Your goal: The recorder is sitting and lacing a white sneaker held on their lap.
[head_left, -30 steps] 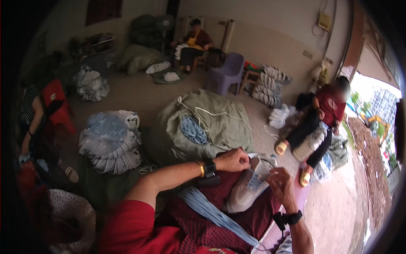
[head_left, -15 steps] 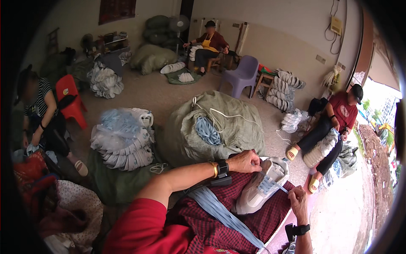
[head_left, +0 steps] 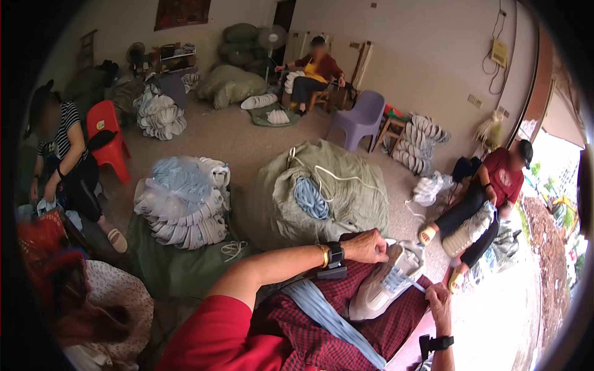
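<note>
A white sneaker [head_left: 369, 299] rests on my lap, on a red-and-black checked cloth [head_left: 328, 290], its toe toward me. Light blue lace [head_left: 393, 279] crosses its eyelets. From there a lace end [head_left: 415, 284] runs taut to my right hand [head_left: 440, 304], which is closed on it at the shoe's right. My left hand [head_left: 366, 247] is closed beside the shoe's opening, at its upper left; whatever its fingers pinch is hidden. A bundle of light blue laces [head_left: 331, 318] lies across the cloth, left of the shoe.
Ahead stands a big green sack [head_left: 352, 204] with blue laces [head_left: 310, 199] at its opening. Stacked white shoes [head_left: 185, 213] sit on a green sheet [head_left: 167, 266] to the left. Co-workers sit at left, far back and right [head_left: 498, 179]. Red [head_left: 106, 133] and purple chairs [head_left: 359, 120] stand behind.
The view has shifted slightly, so everything appears a little lower and further right. Both hands stay closed by the shoe, and the lace stays stretched to my right hand.
</note>
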{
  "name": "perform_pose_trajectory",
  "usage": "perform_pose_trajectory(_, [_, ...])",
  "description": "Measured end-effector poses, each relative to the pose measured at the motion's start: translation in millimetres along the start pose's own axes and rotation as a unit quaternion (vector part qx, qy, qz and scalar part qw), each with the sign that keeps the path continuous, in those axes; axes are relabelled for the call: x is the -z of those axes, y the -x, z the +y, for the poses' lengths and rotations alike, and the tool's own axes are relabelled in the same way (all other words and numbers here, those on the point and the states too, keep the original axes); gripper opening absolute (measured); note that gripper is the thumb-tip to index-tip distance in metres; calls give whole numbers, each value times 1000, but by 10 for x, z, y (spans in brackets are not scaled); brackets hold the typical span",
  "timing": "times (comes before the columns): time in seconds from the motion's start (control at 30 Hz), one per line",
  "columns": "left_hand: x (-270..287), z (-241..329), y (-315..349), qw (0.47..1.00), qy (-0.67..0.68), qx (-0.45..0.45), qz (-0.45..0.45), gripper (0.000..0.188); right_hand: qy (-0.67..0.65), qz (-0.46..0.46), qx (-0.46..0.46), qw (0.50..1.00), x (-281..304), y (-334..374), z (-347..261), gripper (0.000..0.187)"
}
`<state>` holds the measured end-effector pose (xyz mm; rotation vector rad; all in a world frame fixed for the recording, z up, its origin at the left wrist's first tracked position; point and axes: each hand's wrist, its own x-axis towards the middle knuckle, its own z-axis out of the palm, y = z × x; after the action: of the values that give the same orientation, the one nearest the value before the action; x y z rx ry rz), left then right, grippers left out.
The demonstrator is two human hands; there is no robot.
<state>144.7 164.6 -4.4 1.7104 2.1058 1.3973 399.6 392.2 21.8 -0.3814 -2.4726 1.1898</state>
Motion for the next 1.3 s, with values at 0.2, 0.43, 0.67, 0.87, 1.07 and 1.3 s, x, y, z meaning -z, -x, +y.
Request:
perform_pose_trajectory(0.2, [10,19,-45,999,36,4,-4,26,-25,-11,-7,1000,39,-68,-19,28])
perform_pose_trajectory(0.43, [-24,30,-41,1000,13,4,-13,26,6,0,29,1000,36,-42,-12,28])
perform_pose_trajectory(0.67, [62,15,-26,999,-29,1,-29,27,-34,0,28,999,-29,-51,-76,26])
perform_pose_trajectory(0.87, [42,144,73,997,-62,-30,-26,24,-41,2,-16,999,-6,41,-36,29])
perform_pose_trajectory(1.07, [145,92,132,957,-202,-207,2,23,52,-41,22,998,-101,27,-317,22])
perform_pose_trajectory(1.3, [205,-59,75,910,-328,-255,16,11,257,-8,205,944,-355,-57,-494,13])
